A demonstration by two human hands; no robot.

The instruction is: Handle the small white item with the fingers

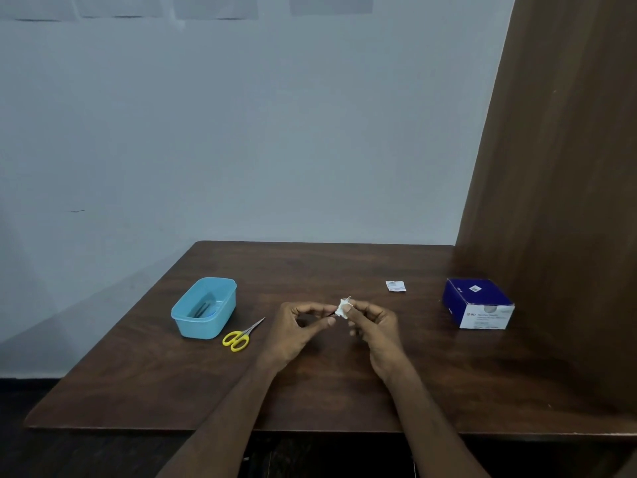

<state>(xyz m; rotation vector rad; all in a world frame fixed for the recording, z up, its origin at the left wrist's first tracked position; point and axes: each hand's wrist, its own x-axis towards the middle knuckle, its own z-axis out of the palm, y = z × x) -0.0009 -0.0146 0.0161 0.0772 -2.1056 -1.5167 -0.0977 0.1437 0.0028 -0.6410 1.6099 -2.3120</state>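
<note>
Both hands meet above the middle of the dark wooden table. My right hand pinches a small crumpled white pad between thumb and fingers. My left hand pinches a thin dark item right against the pad; its shape is too small to make out. The fingers of both hands are curled around these small things.
A light blue plastic tub with something flat inside stands at the left, yellow-handled scissors beside it. A small torn white sachet lies behind the hands. A blue and white box sits at the right, next to a wooden panel.
</note>
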